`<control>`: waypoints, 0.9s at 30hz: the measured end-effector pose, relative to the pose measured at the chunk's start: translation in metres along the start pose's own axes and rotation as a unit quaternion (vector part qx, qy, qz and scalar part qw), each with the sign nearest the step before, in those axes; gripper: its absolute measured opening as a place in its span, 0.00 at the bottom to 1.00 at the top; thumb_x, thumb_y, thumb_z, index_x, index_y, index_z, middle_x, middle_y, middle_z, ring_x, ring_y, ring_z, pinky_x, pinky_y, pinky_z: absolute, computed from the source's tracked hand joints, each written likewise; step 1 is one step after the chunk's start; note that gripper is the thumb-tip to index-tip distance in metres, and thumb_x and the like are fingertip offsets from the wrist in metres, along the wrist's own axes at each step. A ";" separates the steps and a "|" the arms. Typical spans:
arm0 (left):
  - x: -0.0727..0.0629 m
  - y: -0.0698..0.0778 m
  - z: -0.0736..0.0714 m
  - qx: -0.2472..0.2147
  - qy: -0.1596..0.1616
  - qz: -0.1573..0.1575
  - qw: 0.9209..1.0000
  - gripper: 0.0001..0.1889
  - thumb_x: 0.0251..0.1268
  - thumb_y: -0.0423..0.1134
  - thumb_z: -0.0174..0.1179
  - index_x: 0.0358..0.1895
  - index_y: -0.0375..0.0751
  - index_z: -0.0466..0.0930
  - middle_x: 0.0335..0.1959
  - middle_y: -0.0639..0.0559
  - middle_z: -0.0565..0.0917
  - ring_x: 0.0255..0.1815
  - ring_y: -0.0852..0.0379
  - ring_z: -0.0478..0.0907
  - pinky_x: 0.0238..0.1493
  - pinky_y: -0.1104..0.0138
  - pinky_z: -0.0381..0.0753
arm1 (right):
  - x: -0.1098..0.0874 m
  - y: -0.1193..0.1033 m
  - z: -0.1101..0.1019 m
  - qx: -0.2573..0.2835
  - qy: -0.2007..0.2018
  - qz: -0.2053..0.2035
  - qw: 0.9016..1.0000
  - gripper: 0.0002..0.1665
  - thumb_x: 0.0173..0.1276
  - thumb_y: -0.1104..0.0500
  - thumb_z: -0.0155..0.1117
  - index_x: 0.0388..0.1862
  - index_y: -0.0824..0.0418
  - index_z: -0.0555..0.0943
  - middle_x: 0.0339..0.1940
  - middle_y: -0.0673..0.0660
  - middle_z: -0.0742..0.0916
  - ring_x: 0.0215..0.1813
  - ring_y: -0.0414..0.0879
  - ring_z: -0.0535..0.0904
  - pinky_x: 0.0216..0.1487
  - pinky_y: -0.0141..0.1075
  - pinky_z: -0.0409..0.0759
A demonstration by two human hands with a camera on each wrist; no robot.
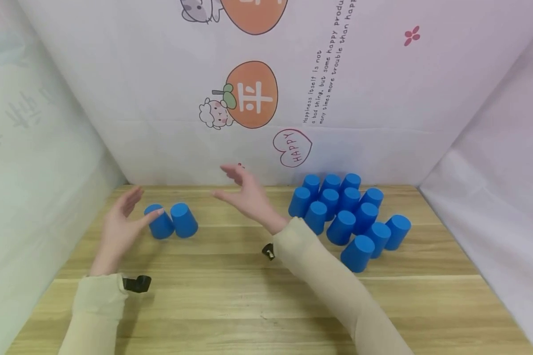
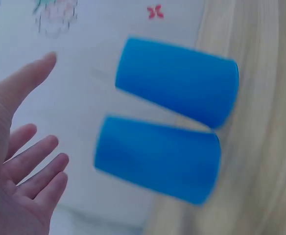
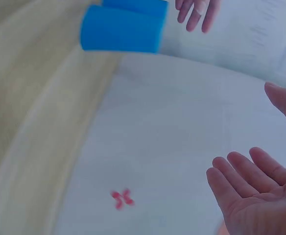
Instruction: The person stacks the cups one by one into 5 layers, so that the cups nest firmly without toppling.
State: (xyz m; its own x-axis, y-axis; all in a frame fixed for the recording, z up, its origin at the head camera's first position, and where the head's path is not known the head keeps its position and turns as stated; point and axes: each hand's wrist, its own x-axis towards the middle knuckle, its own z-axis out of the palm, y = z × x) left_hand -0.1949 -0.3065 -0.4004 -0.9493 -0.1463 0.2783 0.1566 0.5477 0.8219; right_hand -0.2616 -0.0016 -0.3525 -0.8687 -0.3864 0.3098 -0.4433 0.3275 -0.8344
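Observation:
Two blue plastic cups stand upside down side by side at the left of the table. The outer cup (image 1: 161, 227) is partly behind the thumb of my left hand (image 1: 120, 227) in the head view; the inner cup (image 1: 184, 221) stands just right of it. In the left wrist view that hand (image 2: 25, 161) has its fingers spread, with a gap between it and both cups. My right hand (image 1: 248, 195) is raised over the table's middle, right of the pair, palm facing left, fingers extended and thumb apart. Nothing lies in either palm.
A cluster of several upside-down blue cups (image 1: 346, 224) stands at the right, close beside the right sleeve (image 1: 328, 276). Behind the wooden table (image 1: 213, 305) rises a white printed cloth (image 1: 360, 93). White cloth also hangs along the left and right sides.

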 end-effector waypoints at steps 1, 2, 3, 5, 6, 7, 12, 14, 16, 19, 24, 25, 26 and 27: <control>0.000 0.007 0.002 0.000 0.008 0.013 1.000 0.46 0.63 0.50 0.73 0.79 0.40 0.59 0.76 0.39 0.65 0.76 0.39 0.61 0.74 0.48 0.60 | -0.003 -0.001 -0.008 -0.004 0.005 -0.005 1.000 0.41 0.64 0.49 0.78 0.73 0.57 0.73 0.70 0.52 0.78 0.69 0.44 0.72 0.70 0.37 0.69; -0.001 0.014 0.005 0.002 0.015 0.023 1.000 0.45 0.63 0.49 0.73 0.79 0.40 0.60 0.75 0.40 0.67 0.75 0.40 0.62 0.73 0.49 0.61 | -0.005 -0.002 -0.015 -0.008 0.009 -0.010 1.000 0.41 0.64 0.48 0.78 0.72 0.56 0.73 0.70 0.52 0.78 0.70 0.43 0.72 0.70 0.38 0.69; -0.001 0.021 0.007 -0.001 0.020 0.033 0.999 0.44 0.63 0.48 0.73 0.78 0.41 0.62 0.75 0.41 0.68 0.75 0.41 0.63 0.73 0.49 0.62 | -0.009 -0.003 -0.023 -0.014 0.013 -0.013 1.000 0.40 0.64 0.47 0.77 0.72 0.55 0.73 0.70 0.51 0.79 0.70 0.42 0.72 0.70 0.39 0.69; -0.003 0.035 0.013 -0.006 0.026 0.046 0.999 0.43 0.62 0.47 0.74 0.77 0.41 0.64 0.74 0.43 0.70 0.74 0.43 0.64 0.73 0.50 0.63 | -0.017 -0.004 -0.037 -0.023 0.022 -0.016 0.999 0.41 0.63 0.45 0.77 0.72 0.54 0.74 0.69 0.50 0.79 0.70 0.41 0.72 0.70 0.40 0.70; -0.004 0.041 0.016 -0.007 0.026 0.051 0.998 0.43 0.62 0.47 0.75 0.77 0.42 0.64 0.74 0.43 0.70 0.74 0.43 0.65 0.72 0.50 0.63 | -0.021 -0.003 -0.044 -0.029 0.029 -0.016 0.999 0.41 0.63 0.44 0.78 0.72 0.52 0.74 0.69 0.49 0.79 0.70 0.41 0.72 0.69 0.41 0.70; -0.005 0.046 0.019 -0.007 0.028 0.056 0.998 0.42 0.61 0.47 0.75 0.76 0.42 0.65 0.73 0.44 0.71 0.74 0.44 0.65 0.72 0.50 0.64 | -0.024 -0.002 -0.050 -0.034 0.036 -0.018 0.999 0.41 0.62 0.44 0.78 0.72 0.52 0.74 0.69 0.49 0.79 0.69 0.41 0.72 0.69 0.41 0.71; -0.007 0.061 0.035 -0.005 0.021 0.088 0.996 0.41 0.58 0.47 0.77 0.74 0.46 0.70 0.70 0.47 0.74 0.72 0.45 0.68 0.69 0.49 0.68 | -0.045 0.002 -0.082 -0.064 0.070 -0.033 0.995 0.40 0.62 0.46 0.79 0.71 0.52 0.76 0.68 0.49 0.80 0.69 0.42 0.74 0.68 0.41 0.72; -0.008 0.065 0.044 -0.013 0.016 0.107 0.994 0.40 0.56 0.45 0.78 0.73 0.46 0.72 0.69 0.48 0.76 0.71 0.45 0.69 0.69 0.49 0.68 | -0.053 0.004 -0.094 -0.078 0.083 -0.043 0.993 0.39 0.62 0.50 0.79 0.70 0.54 0.76 0.68 0.51 0.80 0.69 0.43 0.74 0.68 0.43 0.73; -0.007 0.068 0.054 -0.024 0.007 0.128 0.991 0.39 0.55 0.42 0.79 0.72 0.45 0.73 0.68 0.47 0.77 0.70 0.44 0.70 0.68 0.48 0.69 | -0.062 0.008 -0.106 -0.088 0.094 -0.046 0.991 0.38 0.62 0.52 0.79 0.71 0.54 0.76 0.68 0.51 0.80 0.69 0.44 0.74 0.68 0.45 0.72; -0.008 0.073 0.069 -0.028 -0.019 0.147 0.989 0.40 0.54 0.41 0.80 0.72 0.44 0.72 0.69 0.47 0.76 0.70 0.44 0.70 0.69 0.46 0.68 | -0.076 0.014 -0.123 -0.103 0.110 -0.038 0.988 0.39 0.63 0.50 0.79 0.71 0.54 0.76 0.69 0.51 0.80 0.70 0.47 0.74 0.68 0.48 0.72; -0.014 0.078 0.096 -0.014 -0.070 0.148 0.986 0.41 0.55 0.47 0.79 0.73 0.45 0.71 0.71 0.49 0.74 0.72 0.44 0.68 0.69 0.45 0.67 | -0.100 0.027 -0.146 -0.110 0.120 0.004 0.987 0.40 0.63 0.44 0.77 0.72 0.52 0.76 0.69 0.51 0.79 0.70 0.49 0.73 0.68 0.53 0.72; -0.015 0.078 0.101 -0.015 -0.078 0.149 0.986 0.41 0.55 0.47 0.79 0.73 0.46 0.72 0.71 0.49 0.74 0.72 0.45 0.68 0.69 0.45 0.67 | -0.105 0.030 -0.150 -0.113 0.121 0.013 0.986 0.40 0.63 0.43 0.76 0.71 0.52 0.76 0.69 0.51 0.79 0.70 0.50 0.73 0.67 0.55 0.72; -0.016 0.079 0.106 -0.017 -0.086 0.149 0.985 0.41 0.56 0.48 0.78 0.73 0.47 0.71 0.71 0.50 0.74 0.72 0.46 0.68 0.70 0.46 0.67 | -0.110 0.033 -0.154 -0.115 0.122 0.022 0.986 0.40 0.64 0.42 0.76 0.72 0.52 0.76 0.69 0.52 0.79 0.70 0.51 0.73 0.67 0.56 0.72; -0.017 0.080 0.111 -0.019 -0.092 0.151 0.984 0.41 0.56 0.48 0.79 0.73 0.47 0.71 0.71 0.50 0.74 0.73 0.47 0.67 0.70 0.46 0.67 | -0.114 0.036 -0.158 -0.117 0.124 0.031 0.985 0.40 0.64 0.42 0.76 0.72 0.52 0.76 0.69 0.53 0.79 0.70 0.52 0.73 0.67 0.57 0.71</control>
State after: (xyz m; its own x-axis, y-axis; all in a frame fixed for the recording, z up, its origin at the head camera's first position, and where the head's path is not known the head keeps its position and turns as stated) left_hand -0.1968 -0.1688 -0.3950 -0.8909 0.1716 0.4205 0.4454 0.5119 0.7346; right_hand -0.2132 0.1907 -0.3458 -0.9100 -0.1475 0.3876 -0.4018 0.5447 -0.7361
